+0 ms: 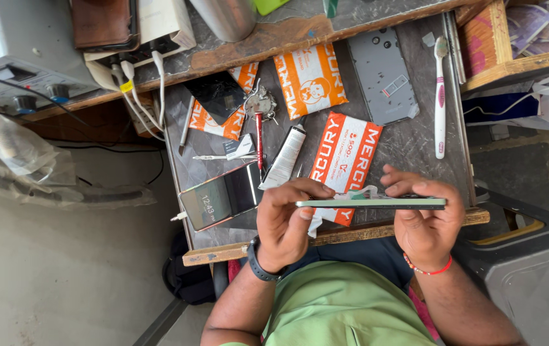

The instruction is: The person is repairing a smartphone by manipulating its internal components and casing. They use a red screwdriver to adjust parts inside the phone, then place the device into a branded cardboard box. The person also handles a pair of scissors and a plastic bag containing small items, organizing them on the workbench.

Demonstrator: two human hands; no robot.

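Both hands grasp a thin green phone (pixel 370 204) edge-on, left hand (pixel 285 221) and right hand (pixel 425 218) at opposite ends.

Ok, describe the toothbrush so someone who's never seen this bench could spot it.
Start at the grey worktop and go to the edge by the wooden box. The toothbrush lies there alone beside the grey phone back plate. It is the only long, thin white-and-pink thing.

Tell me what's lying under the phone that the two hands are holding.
Under the green phone, held edge-on by the left hand and right hand, lies an orange and white packet on the grey table. The packet's lower part is covered by the phone and fingers.
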